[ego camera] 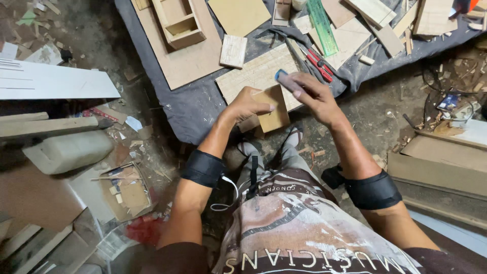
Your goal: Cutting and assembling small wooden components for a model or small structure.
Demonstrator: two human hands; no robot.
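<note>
My left hand (247, 105) grips a small square piece of thin brown board (272, 110), held upright in front of me. My right hand (310, 94) holds a small block with a blue end (285, 79) against the top edge of that board. Both hands hover above the near edge of a dark cloth (190, 109) spread on the floor. Black bands wrap both forearms.
On the cloth lie a pale wooden panel (258, 73), a small wood block (233, 50), a large board with a wooden box frame (178, 23), red-handled pliers (319, 64), a green ruler (322, 26) and several offcuts. White boards (50, 81) and cardboard (436, 162) flank me.
</note>
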